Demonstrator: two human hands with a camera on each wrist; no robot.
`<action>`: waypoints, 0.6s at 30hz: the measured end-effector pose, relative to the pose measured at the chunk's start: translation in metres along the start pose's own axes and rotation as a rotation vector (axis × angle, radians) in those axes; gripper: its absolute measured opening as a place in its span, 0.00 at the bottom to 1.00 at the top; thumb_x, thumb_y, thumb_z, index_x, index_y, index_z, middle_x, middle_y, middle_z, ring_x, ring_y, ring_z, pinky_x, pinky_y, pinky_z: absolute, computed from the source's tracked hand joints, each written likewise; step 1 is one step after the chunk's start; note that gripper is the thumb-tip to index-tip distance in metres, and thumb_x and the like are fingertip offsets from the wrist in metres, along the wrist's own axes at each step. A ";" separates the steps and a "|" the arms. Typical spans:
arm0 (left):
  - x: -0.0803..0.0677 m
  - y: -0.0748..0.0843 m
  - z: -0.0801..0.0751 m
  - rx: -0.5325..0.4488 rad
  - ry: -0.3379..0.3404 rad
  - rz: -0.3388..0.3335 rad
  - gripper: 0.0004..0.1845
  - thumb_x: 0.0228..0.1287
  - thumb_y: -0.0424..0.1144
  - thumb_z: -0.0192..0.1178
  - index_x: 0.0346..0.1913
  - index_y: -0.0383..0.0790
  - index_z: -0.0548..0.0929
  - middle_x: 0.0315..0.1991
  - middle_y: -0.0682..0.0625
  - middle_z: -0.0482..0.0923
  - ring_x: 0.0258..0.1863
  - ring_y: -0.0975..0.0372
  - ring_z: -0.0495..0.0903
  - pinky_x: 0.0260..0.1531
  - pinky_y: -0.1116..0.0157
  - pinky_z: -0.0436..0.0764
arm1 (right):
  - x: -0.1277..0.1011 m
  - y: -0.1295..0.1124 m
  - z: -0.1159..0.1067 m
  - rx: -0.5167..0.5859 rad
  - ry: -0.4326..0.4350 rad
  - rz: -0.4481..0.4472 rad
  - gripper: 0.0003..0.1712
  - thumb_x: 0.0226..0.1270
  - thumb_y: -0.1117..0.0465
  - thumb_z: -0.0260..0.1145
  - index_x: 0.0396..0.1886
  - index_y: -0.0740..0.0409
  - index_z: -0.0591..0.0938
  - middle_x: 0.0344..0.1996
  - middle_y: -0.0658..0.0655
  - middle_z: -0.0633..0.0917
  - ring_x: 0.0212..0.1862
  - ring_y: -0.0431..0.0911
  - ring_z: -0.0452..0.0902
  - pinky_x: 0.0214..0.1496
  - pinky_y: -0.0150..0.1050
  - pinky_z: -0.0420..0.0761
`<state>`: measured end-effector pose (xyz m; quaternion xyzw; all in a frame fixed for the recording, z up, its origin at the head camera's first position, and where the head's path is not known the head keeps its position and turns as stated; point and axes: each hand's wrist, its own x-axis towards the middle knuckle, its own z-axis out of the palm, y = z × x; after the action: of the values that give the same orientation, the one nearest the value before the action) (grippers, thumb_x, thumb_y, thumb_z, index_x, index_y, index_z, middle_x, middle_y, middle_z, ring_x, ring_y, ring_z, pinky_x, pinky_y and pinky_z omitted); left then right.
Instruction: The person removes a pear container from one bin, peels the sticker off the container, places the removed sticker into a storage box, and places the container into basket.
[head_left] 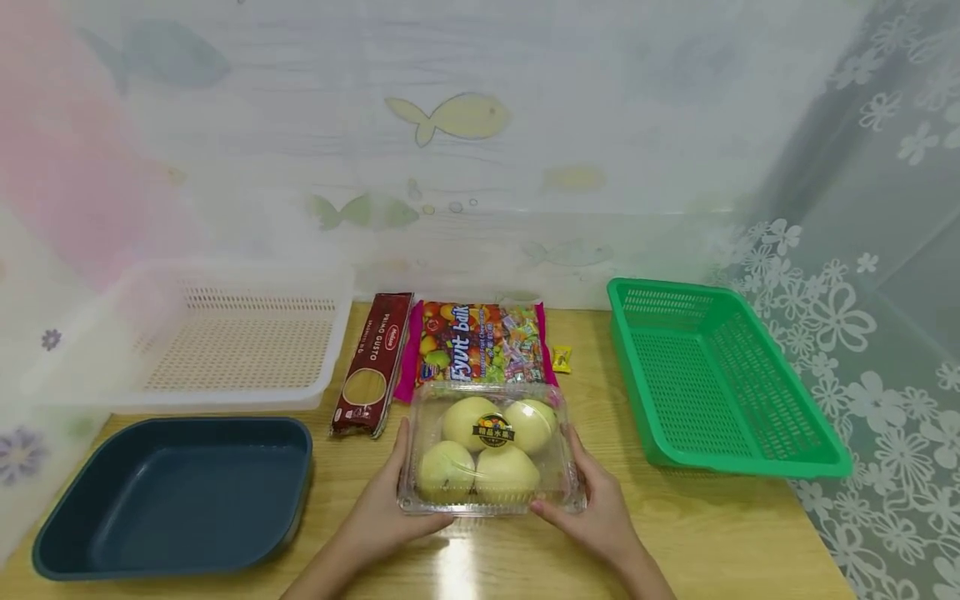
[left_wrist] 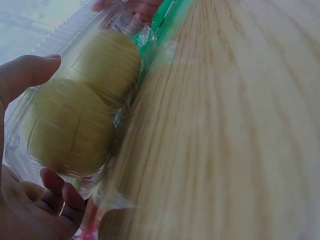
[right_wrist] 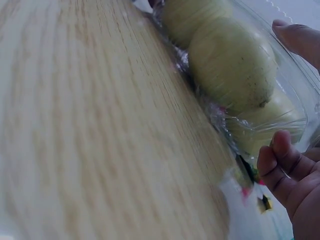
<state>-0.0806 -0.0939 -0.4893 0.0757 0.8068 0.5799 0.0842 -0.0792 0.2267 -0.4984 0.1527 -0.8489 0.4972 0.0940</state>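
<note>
Both hands grip a clear plastic fruit box from its two sides. Several round, pale yellow-green fruits, pear-like, sit inside, and a dark label is stuck on the lid. The left hand has its thumb along the near edge and its fingers curled under the left end. On the opposite end the right hand holds the same way, thumb at the near corner. In both wrist views the fruits show through the wall, close over the wooden table. Just behind lies a colourful candy bag, its lower edge overlapped by the box.
Left of the candy bag lies a dark red spaghetti pack; right of it, a small yellow wrapped candy. A white basket and a dark blue basin stand at left, a green basket at right. Patterned curtains hang behind.
</note>
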 end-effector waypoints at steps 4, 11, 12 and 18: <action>-0.001 0.000 -0.002 -0.010 -0.011 -0.021 0.79 0.45 0.50 0.88 0.88 0.43 0.38 0.87 0.43 0.37 0.83 0.40 0.46 0.77 0.43 0.52 | -0.001 0.000 0.003 0.022 0.005 -0.014 0.68 0.47 0.60 0.89 0.84 0.67 0.59 0.78 0.68 0.67 0.73 0.68 0.69 0.69 0.30 0.69; -0.004 -0.002 -0.001 0.002 -0.009 -0.005 0.78 0.46 0.51 0.87 0.88 0.41 0.38 0.87 0.44 0.36 0.84 0.41 0.44 0.77 0.43 0.51 | -0.004 0.001 0.003 0.026 0.000 -0.014 0.68 0.47 0.61 0.89 0.83 0.69 0.59 0.77 0.74 0.66 0.71 0.69 0.71 0.69 0.30 0.71; -0.003 -0.002 -0.001 0.011 -0.010 0.001 0.77 0.47 0.51 0.87 0.87 0.41 0.38 0.87 0.44 0.36 0.84 0.41 0.44 0.77 0.42 0.51 | -0.004 0.001 0.003 0.022 0.002 -0.014 0.68 0.47 0.61 0.89 0.83 0.69 0.59 0.77 0.74 0.66 0.71 0.69 0.72 0.69 0.31 0.71; -0.001 0.001 -0.004 0.075 -0.002 0.015 0.78 0.45 0.56 0.87 0.88 0.41 0.40 0.87 0.42 0.39 0.84 0.41 0.45 0.77 0.41 0.52 | 0.000 -0.001 -0.001 -0.020 -0.011 -0.011 0.67 0.49 0.60 0.88 0.84 0.66 0.59 0.77 0.71 0.68 0.68 0.65 0.77 0.66 0.37 0.78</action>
<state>-0.0803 -0.0979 -0.4873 0.0854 0.8272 0.5499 0.0776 -0.0792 0.2271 -0.4972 0.1592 -0.8535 0.4873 0.0936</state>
